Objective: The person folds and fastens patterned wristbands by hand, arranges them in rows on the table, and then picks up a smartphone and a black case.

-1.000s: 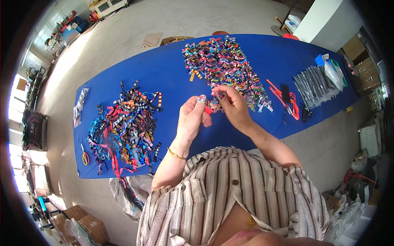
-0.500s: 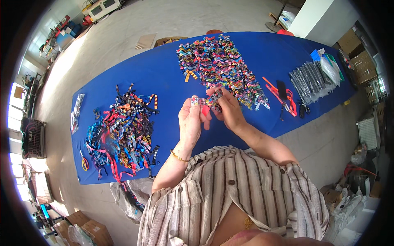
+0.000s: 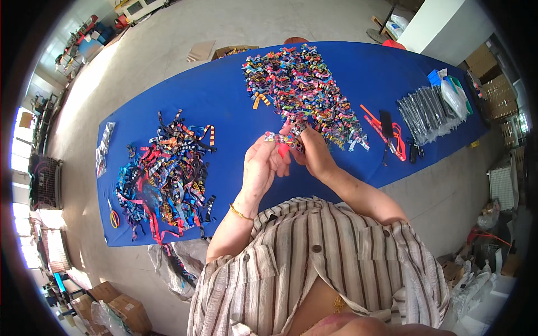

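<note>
left hand (image 3: pixel 260 165), right hand (image 3: pixel 316 152) holding strip (image 3: pixel 273 136), print (image 3: pixel 278 138) unclear

No words, numbers, brands or signs can be read on the patterned strip (image 3: pixel 276 138) or anywhere else.

The head camera, the left of a side-by-side fisheye pair, looks steeply down and forward from the wearer's head. The striped shirt (image 3: pixel 319 246) is nearest, along the bottom; the left grip (image 3: pixel 261 163) and right grip (image 3: pixel 316 152) come near mid-view. Farther off, the blue surface (image 3: pixel 196 92) bows widely, with floor (image 3: pixel 269 22) beyond.
</note>
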Action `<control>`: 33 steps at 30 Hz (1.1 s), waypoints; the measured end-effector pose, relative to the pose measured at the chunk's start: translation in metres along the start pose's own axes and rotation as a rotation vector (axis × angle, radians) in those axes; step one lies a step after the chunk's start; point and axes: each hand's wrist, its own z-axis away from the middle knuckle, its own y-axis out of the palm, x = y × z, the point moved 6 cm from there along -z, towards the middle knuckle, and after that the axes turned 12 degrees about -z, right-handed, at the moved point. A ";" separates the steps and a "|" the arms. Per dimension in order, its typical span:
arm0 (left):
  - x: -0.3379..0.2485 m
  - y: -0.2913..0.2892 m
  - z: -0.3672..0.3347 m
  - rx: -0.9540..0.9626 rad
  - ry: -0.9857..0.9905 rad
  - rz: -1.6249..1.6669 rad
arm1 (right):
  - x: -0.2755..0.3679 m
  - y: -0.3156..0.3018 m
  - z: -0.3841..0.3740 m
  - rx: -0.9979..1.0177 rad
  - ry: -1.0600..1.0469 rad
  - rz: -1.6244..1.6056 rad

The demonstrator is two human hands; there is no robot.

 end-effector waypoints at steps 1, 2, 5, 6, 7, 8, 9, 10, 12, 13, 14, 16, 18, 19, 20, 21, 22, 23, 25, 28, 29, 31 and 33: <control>0.000 0.001 0.001 -0.005 -0.060 0.018 | -0.001 -0.003 -0.001 -0.001 0.001 0.000; 0.001 0.001 0.000 -0.005 -0.061 0.019 | -0.001 -0.005 -0.003 0.031 -0.030 0.070; 0.007 0.002 0.002 0.022 -0.053 -0.012 | 0.001 -0.005 -0.002 0.102 -0.104 0.195; 0.008 0.001 0.003 0.009 -0.049 -0.082 | 0.003 -0.002 -0.001 0.148 -0.149 0.251; 0.009 0.000 0.003 -0.004 -0.046 -0.153 | 0.001 -0.004 -0.001 0.147 -0.148 0.250; 0.011 -0.002 0.002 -0.004 -0.047 -0.153 | -0.002 -0.007 -0.001 0.155 -0.151 0.255; 0.012 -0.006 0.001 -0.012 -0.023 -0.198 | -0.004 -0.009 -0.001 0.164 -0.153 0.260; 0.012 -0.008 0.000 -0.020 0.001 -0.243 | -0.007 -0.010 -0.002 0.164 -0.153 0.259; 0.011 -0.012 -0.001 -0.033 -0.003 -0.284 | -0.007 -0.013 -0.003 0.124 -0.203 0.225; 0.011 -0.015 -0.001 -0.045 -0.007 -0.325 | -0.004 -0.015 -0.003 0.128 -0.198 0.224; 0.009 -0.015 -0.001 -0.051 -0.007 -0.325 | 0.000 -0.016 -0.003 0.175 -0.148 0.255; 0.006 -0.016 0.000 -0.118 -0.025 -0.368 | 0.007 -0.014 0.002 0.196 -0.057 0.234; 0.007 -0.019 0.001 -0.121 -0.038 -0.386 | 0.008 -0.010 0.003 0.176 -0.065 0.208; 0.007 -0.019 0.002 -0.120 -0.050 -0.402 | 0.009 -0.009 0.003 0.153 -0.076 0.184; 0.007 -0.019 0.002 -0.119 -0.050 -0.402 | 0.009 -0.010 0.003 0.152 -0.077 0.185; 0.007 -0.019 0.003 -0.116 -0.052 -0.457 | 0.007 -0.010 0.001 0.190 -0.068 0.230; 0.008 -0.019 0.003 -0.112 -0.054 -0.511 | 0.004 -0.009 -0.001 0.227 -0.060 0.276; 0.008 -0.020 0.004 -0.114 -0.054 -0.511 | 0.002 -0.010 -0.003 0.229 -0.058 0.275; 0.009 -0.022 0.004 -0.125 -0.056 -0.557 | 0.000 -0.010 -0.005 0.234 -0.093 0.253; 0.010 -0.025 0.006 -0.128 -0.054 -0.566 | 0.001 -0.010 -0.006 0.244 -0.042 0.321; 0.011 -0.026 0.006 -0.130 -0.056 -0.565 | 0.002 -0.011 -0.007 0.245 -0.038 0.321; 0.011 -0.029 0.006 -0.130 -0.048 -0.639 | 0.006 -0.008 -0.007 0.305 -0.111 0.522; 0.010 -0.029 0.008 -0.131 -0.048 -0.680 | 0.014 -0.002 -0.004 0.308 -0.196 0.584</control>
